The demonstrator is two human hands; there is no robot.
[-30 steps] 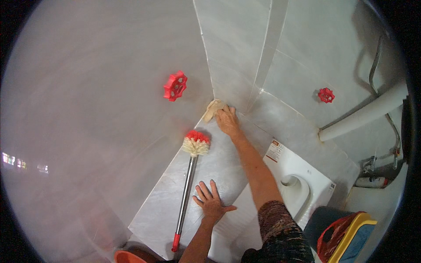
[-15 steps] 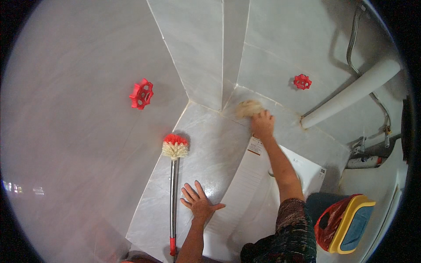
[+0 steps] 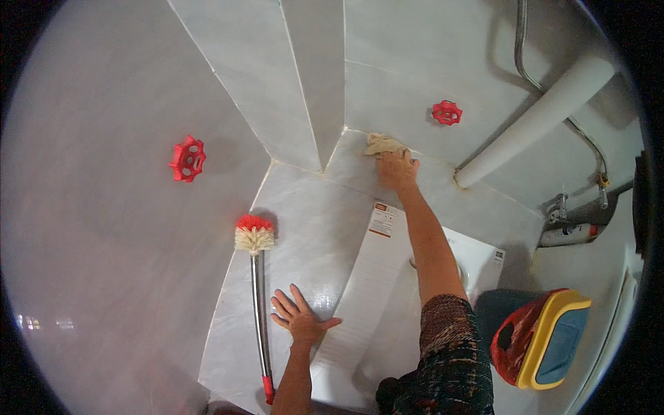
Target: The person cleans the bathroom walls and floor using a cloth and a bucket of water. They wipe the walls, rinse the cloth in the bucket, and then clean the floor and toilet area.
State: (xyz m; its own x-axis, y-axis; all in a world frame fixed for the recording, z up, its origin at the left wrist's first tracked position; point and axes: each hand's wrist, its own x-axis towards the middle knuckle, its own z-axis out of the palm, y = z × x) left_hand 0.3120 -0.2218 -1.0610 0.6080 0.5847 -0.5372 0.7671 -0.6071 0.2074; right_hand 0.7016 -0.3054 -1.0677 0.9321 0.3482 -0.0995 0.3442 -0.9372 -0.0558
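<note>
My right hand [image 3: 398,170] reaches far forward and presses a crumpled beige cloth [image 3: 384,144] onto the grey tiled floor, close to the foot of the far wall. Its fingers are partly hidden against the cloth. With fingers spread, my left hand [image 3: 302,321] rests flat on the floor, its thumb touching the ribbed white edge of a squat toilet [image 3: 360,294]. Left of that hand lies a long-handled brush [image 3: 257,277] with red and cream bristles, a metal shaft and a red grip end.
Red valve wheels stick out from the left wall [image 3: 187,159] and the far wall [image 3: 447,113]. A white pipe [image 3: 536,123] meets the floor at the right, near a small tap [image 3: 559,206]. A yellow-rimmed bin [image 3: 553,339] with a red bag stands at the lower right.
My right hand has slid the cloth rightward and farther out, up to the wall's foot. My left hand stays in place on the floor. The whole view has shifted a little.
</note>
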